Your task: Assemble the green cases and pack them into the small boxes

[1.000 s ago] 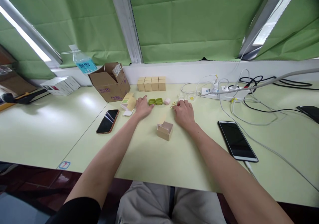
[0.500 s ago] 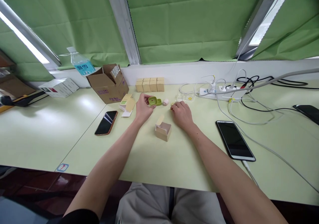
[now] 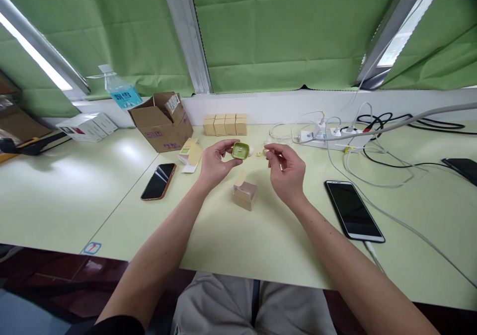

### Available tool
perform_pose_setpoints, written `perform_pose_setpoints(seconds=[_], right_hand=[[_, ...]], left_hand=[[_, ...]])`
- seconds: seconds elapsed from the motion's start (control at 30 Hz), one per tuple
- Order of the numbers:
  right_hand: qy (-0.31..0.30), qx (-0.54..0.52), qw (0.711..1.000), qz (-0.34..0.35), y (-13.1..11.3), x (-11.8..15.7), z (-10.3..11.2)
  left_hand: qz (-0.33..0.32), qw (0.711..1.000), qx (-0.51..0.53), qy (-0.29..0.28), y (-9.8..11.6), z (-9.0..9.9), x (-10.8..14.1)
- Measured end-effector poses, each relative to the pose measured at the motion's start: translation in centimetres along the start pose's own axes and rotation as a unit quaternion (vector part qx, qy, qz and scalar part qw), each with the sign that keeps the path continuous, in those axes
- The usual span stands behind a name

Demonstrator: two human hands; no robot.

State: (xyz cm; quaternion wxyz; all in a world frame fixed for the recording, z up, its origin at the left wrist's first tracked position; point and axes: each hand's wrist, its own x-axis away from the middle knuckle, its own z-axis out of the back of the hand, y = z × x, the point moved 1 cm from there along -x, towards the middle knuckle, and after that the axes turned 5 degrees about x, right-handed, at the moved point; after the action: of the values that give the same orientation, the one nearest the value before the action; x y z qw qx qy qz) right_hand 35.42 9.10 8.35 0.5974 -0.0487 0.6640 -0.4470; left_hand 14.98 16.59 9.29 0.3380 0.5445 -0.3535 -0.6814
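Note:
Between its thumb and fingers, my left hand [image 3: 218, 164] holds a small green case [image 3: 240, 150] by its edge, its hollow side facing me. My right hand [image 3: 286, 168] is just to the right, with thumb and forefinger pinched together; what they hold is too small to make out. A tiny yellowish piece [image 3: 259, 154] lies on the table between the hands. Behind the green case a pale pink object [image 3: 251, 151] shows in part. An open small cardboard box [image 3: 244, 196] stands below and between the hands.
An opened small carton [image 3: 191, 154] and a phone [image 3: 158, 181] lie left, near a large cardboard box [image 3: 164, 126]. Several small boxes [image 3: 225, 125] line the wall. At right are a larger phone [image 3: 353, 209], a power strip [image 3: 335, 138] and cables.
My left hand has moved right and lifted the green case, turning its hollow toward me. My right hand has risen from the table, fingers pinched, and moved slightly right.

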Motion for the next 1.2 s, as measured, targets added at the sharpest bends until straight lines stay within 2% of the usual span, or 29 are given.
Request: perform_pose_setpoints(seconds=[0.1, 0.23, 0.4, 0.53, 0.73, 0.93, 1.2], right_hand=[[-0.002, 0.0, 0.999, 0.038, -1.2, 0.0, 0.6], [-0.005, 0.047, 0.986, 0.159, -1.9, 0.1, 0.9], [-0.015, 0.073, 0.964, 0.253, -2.8, 0.1, 1.1], [-0.036, 0.097, 0.959, 0.264, -3.5, -0.1, 1.4], [-0.027, 0.153, 0.945, 0.286, -4.0, -0.3, 1.6], [-0.038, 0.204, 0.932, 0.297, -4.3, -0.4, 1.8], [-0.05, 0.201, 0.933, 0.295, -4.2, -0.6, 1.9]], left_hand=[[-0.021, 0.999, 0.008, -0.026, 1.2, -0.1, 0.3], [-0.064, 0.992, 0.063, -0.09, 2.1, 0.2, 0.4], [-0.061, 0.974, 0.142, -0.163, 2.1, 0.8, 0.2], [-0.081, 0.959, 0.17, -0.213, 2.3, 0.8, 0.4], [-0.099, 0.947, 0.136, -0.275, 2.6, 0.5, 0.9], [-0.105, 0.941, 0.135, -0.291, 3.1, 0.2, 1.0], [-0.095, 0.943, 0.127, -0.293, 3.5, 0.2, 1.1]])
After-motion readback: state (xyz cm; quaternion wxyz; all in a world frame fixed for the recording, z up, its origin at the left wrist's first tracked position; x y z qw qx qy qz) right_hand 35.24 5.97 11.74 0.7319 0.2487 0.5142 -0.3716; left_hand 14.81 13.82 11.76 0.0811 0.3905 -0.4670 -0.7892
